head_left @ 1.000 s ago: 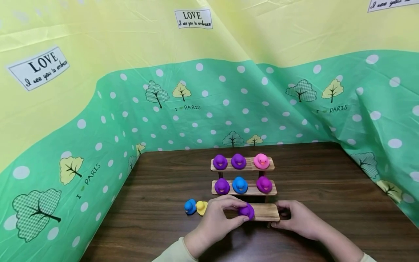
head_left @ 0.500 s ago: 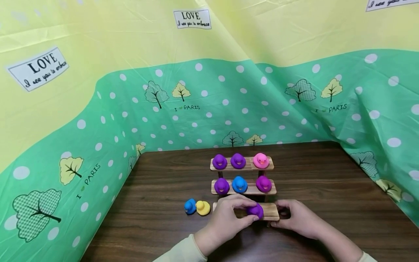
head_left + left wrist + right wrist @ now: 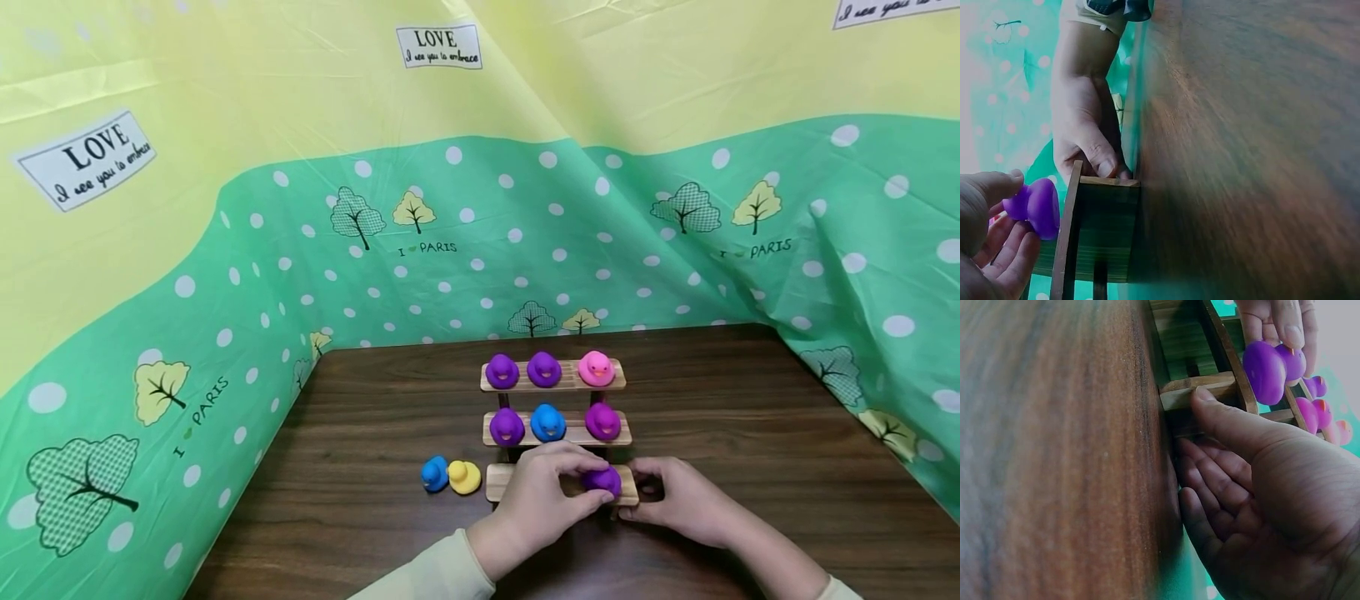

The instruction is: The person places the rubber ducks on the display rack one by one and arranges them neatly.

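A three-tier wooden stand (image 3: 498, 482) sits on the table. At the right end of its lowest tier, my left hand (image 3: 546, 496) pinches a purple rubber duck (image 3: 603, 481) between thumb and fingers. In the left wrist view, the duck (image 3: 1042, 209) is beside the top board, and whether it touches the wood is hard to tell. My right hand (image 3: 678, 502) grips the right end of that tier. Its thumb presses the end support (image 3: 1200, 384) in the right wrist view, with the other fingers curled below.
Two purple ducks (image 3: 543, 369) and a pink duck (image 3: 597, 368) line the top tier. The middle tier bears a purple duck (image 3: 507, 426), a blue duck (image 3: 548, 422) and a magenta duck (image 3: 603, 421). Another blue duck (image 3: 434, 473) and a yellow duck (image 3: 464, 477) lie left of the stand.
My left hand has moved the purple duck rightward along the lowest tier, uncovering the tier's left end and the yellow duck. The right hand has stayed at the stand's right end.
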Action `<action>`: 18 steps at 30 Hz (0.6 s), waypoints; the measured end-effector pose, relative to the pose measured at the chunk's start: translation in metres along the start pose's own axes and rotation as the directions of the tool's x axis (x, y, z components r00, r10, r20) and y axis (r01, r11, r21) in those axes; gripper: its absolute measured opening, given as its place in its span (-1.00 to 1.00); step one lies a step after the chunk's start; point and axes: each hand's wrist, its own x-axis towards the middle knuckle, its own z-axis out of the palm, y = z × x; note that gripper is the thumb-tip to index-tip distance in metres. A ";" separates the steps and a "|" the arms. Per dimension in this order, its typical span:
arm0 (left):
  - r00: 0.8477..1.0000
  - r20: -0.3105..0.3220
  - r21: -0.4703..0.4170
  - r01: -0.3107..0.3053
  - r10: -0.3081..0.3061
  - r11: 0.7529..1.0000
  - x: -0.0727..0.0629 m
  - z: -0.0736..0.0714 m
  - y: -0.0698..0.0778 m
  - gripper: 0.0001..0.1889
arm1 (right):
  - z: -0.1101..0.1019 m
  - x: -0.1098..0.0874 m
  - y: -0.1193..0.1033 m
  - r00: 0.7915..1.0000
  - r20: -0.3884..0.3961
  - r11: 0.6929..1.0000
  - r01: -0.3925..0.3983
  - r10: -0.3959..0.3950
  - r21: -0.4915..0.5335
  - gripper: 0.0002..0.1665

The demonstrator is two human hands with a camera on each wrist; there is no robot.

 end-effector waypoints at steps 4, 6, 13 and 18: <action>1.000 0.013 0.025 -0.005 0.005 1.000 0.001 0.003 0.001 -0.73 | 0.000 0.000 -0.001 1.000 0.001 1.000 0.006 -0.006 -0.006 -0.64; 1.000 0.015 0.042 -0.016 0.016 0.999 0.001 0.004 0.002 -0.73 | 0.000 0.000 -0.002 1.000 -0.001 1.000 0.013 -0.013 -0.006 -0.65; 0.998 0.007 0.112 -0.055 0.055 0.992 0.001 0.009 0.002 -0.73 | 0.001 -0.002 0.000 0.998 -0.016 0.999 0.053 -0.053 -0.006 -0.69; 0.997 0.015 0.150 -0.074 0.073 0.986 0.002 0.011 0.002 -0.72 | 0.001 -0.002 0.001 0.998 -0.016 0.998 0.064 -0.064 -0.002 -0.71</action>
